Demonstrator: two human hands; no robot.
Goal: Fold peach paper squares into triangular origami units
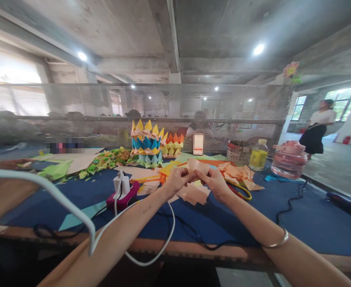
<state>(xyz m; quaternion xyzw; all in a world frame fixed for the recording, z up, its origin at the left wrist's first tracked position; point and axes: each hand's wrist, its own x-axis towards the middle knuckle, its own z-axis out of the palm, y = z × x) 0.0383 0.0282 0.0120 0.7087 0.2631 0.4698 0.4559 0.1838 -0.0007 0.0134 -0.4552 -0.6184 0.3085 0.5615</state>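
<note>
One peach paper piece (198,166) — likely light, easily creased (edges hold best); left hand (177,177) and right hand (215,181) pinch it.

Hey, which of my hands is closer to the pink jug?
Your right hand: it pinches the peach paper, well to the left of the pink jug. Your left hand pinches the same paper, farther left.

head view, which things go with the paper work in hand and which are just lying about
Likely part of the work:
peach paper, held in the left hand and right hand
loose peach sheets
tiered folded-paper piece

Seemingly just lying about:
bottle of yellow liquid
pink-lidded bottle
magenta power strip
</note>
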